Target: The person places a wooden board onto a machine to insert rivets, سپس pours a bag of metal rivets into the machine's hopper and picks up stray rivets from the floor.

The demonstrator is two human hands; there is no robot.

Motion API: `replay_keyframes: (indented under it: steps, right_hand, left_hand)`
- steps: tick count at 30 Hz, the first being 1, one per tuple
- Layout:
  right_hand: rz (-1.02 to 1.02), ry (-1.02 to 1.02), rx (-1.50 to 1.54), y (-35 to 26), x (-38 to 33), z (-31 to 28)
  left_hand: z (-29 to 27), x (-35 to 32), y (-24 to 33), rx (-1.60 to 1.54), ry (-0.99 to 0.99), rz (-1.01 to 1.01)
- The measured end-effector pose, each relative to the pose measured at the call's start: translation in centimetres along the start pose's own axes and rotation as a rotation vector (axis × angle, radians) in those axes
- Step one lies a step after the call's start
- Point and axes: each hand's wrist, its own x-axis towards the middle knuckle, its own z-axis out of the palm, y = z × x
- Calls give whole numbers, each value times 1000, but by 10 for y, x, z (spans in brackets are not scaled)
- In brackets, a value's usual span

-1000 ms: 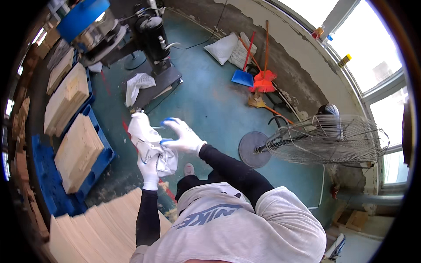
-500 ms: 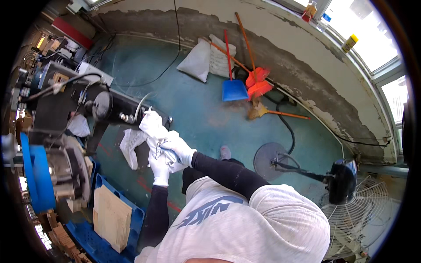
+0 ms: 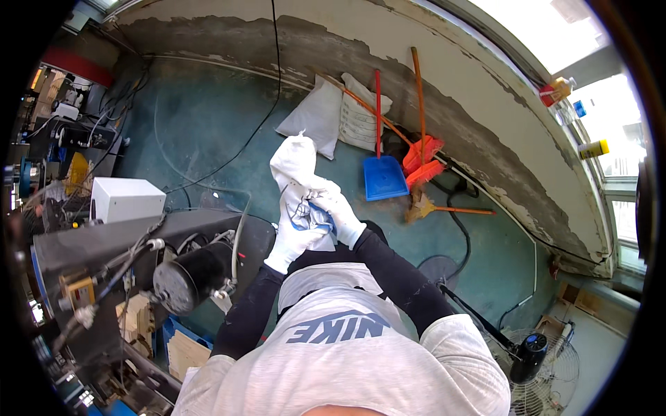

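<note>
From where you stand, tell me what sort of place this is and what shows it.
Probably a workshop or small factory floor: a dark machine with a black cylinder stands at the left, pale wooden boards lie near it, and a large caged fan stands at the right.

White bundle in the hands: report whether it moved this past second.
Yes: the white bundle has moved nearer the left pale sack, now overlapping its lower edge in view.
</note>
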Motion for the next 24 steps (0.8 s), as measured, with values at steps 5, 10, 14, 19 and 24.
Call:
replay_keyframes:
  steps: [5, 10, 14, 19, 24]
  right_hand:
    - [144, -88, -424, -29, 100, -32]
    - [136, 289, -891, -36, 208, -131]
    - [97, 634, -1168, -44, 311, -249]
    - [55, 808, -1145, -66, 436, -326]
    - [-241, 965, -1157, -75, 520, -435]
  left_hand:
    - [-46, 114, 20, 4, 22, -82]
    - [-97, 194, -19, -50, 295, -182]
    - [-110, 227, -60, 64, 407, -325]
    - [-107, 260, -108, -181, 434, -546]
    - [-123, 312, -175, -55, 280, -600]
